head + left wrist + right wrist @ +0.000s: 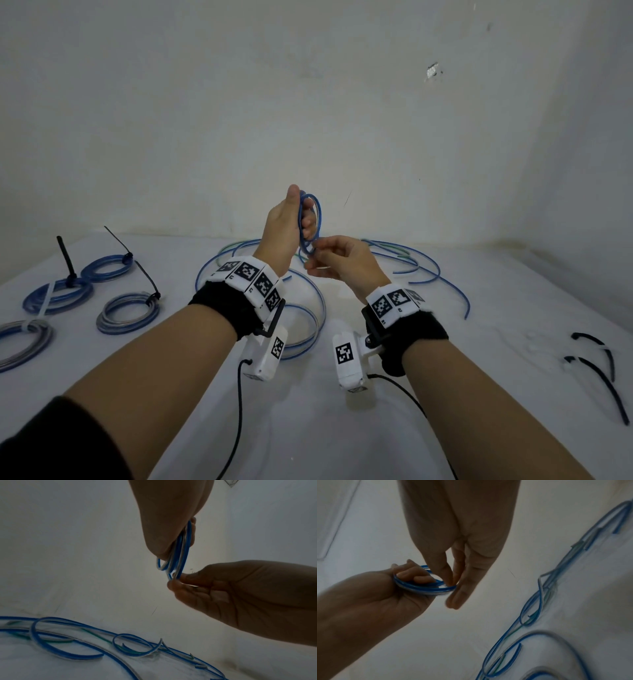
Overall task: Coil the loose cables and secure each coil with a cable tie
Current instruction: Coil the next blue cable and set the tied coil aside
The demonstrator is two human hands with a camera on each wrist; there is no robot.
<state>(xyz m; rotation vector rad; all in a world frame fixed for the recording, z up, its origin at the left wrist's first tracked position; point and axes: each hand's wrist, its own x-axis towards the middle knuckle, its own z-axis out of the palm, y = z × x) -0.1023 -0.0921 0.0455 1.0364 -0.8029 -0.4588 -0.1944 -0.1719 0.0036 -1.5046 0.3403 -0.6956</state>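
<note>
Setting: We are working over a white table [308, 428] set against a bare white wall [308, 85].
Hidden: Our left palm is covering part of the blue coil [310, 222]; whether a tie sits in the right fingertips we cannot tell.
Left hand [286, 226]: Curling thumb and fingers around the coil, holding it upright above the table.
Right hand [337, 262]: Pinching the coil's bottom edge.
Coil: Blue-and-white loops, tight.
Loose cables [411, 263]: Sprawling behind.
Tied coils [106, 269]: Lying left.
Black ties [597, 366]: Waiting right.
</note>
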